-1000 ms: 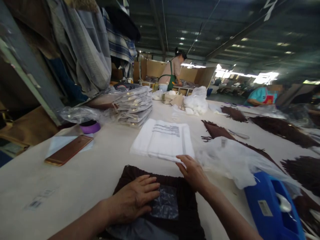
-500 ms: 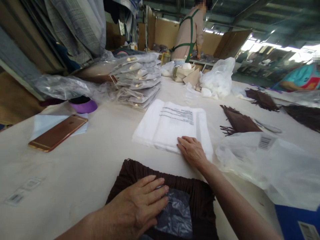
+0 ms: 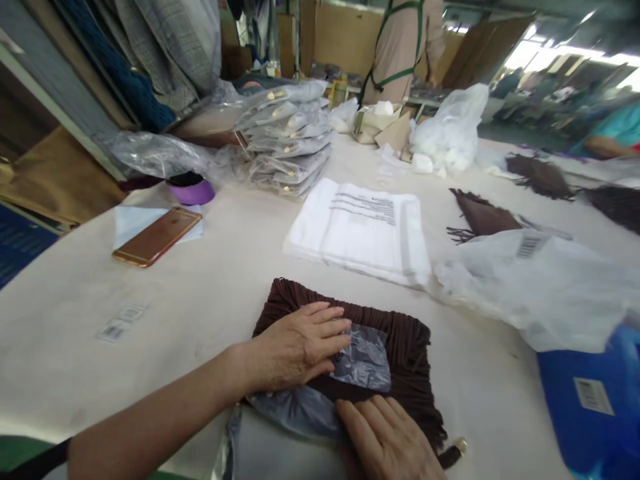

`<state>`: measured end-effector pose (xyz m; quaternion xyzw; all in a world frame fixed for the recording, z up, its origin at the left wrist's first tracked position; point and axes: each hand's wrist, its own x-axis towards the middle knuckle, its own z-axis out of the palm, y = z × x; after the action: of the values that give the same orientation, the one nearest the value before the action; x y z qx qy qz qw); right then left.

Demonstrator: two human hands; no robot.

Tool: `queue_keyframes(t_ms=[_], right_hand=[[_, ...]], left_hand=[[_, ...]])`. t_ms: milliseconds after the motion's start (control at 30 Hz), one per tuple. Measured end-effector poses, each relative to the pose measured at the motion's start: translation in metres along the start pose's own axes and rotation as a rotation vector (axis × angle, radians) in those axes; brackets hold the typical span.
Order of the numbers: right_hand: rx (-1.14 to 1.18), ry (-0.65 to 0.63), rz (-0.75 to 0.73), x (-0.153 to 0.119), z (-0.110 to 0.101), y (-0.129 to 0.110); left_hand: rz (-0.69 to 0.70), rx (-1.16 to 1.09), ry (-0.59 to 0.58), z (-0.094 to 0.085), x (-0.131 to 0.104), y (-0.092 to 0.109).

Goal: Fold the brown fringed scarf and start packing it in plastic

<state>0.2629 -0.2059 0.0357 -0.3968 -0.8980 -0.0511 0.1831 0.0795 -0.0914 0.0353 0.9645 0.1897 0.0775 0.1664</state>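
A dark brown fringed bag [image 3: 410, 347] lies on the table before me, its sides covered with gathered cords. A crinkled clear plastic piece [image 3: 363, 357] rests on its middle. My left hand [image 3: 300, 343] is spread flat over the bag and the plastic's left edge. At the near edge my right hand [image 3: 387, 433] has its fingers bent together over the bag; its thumb is hidden. Greyish plastic [image 3: 300, 410] bulges out between the hands. A gold-coloured tip [image 3: 461, 445] shows at the lower right corner. Beyond lies a stack of printed white plastic bags [image 3: 360, 230].
A phone [image 3: 157, 237] lies on pale paper at left, near a purple band [image 3: 195, 192]. Plastic-wrapped items [image 3: 290, 140] are piled behind. At right are brown fringed pieces [image 3: 485, 217], a white plastic bag [image 3: 530, 287] and a blue package [image 3: 575, 400]. A person [image 3: 400, 53] stands beyond.
My right hand has left the printed white bags and come back to the near edge of the brown bag. My left hand stays flat on it. The view has shifted.
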Motion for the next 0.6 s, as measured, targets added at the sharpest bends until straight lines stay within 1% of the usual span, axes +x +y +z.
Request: queue_keyframes(t_ms=[67,133,167,233,333,400,467,500,600], right_hand=[[-0.055,0.072,-0.042,0.008,-0.007,0.001],[-0.055,0.093,-0.075,0.019,-0.017,0.006],[-0.035,0.089,-0.067,0.023,-0.019,0.009],[0.022,0.076,0.014,0.025,-0.013,0.016],[0.161,0.034,0.15,0.011,0.007,0.026],[0.297,0.002,0.215,-0.003,0.015,0.03],[0.375,-0.002,0.268,-0.015,0.014,0.032],[0.377,0.006,0.287,-0.02,0.01,0.033],[0.303,0.08,0.289,-0.026,-0.003,0.037]], left_hand=[[0.002,0.004,-0.011,-0.002,0.001,0.0],[0.002,0.0,-0.017,-0.007,0.003,0.0],[0.002,-0.007,-0.019,-0.01,0.004,0.001],[0.001,-0.023,-0.031,-0.015,0.007,0.003],[-0.027,-0.059,-0.047,-0.02,0.009,0.007],[-0.055,-0.093,-0.042,-0.021,0.008,0.007],[-0.073,-0.133,-0.03,-0.02,0.005,0.006],[-0.079,-0.154,-0.02,-0.019,0.004,0.005],[-0.1,-0.21,0.023,-0.019,0.0,0.002]])
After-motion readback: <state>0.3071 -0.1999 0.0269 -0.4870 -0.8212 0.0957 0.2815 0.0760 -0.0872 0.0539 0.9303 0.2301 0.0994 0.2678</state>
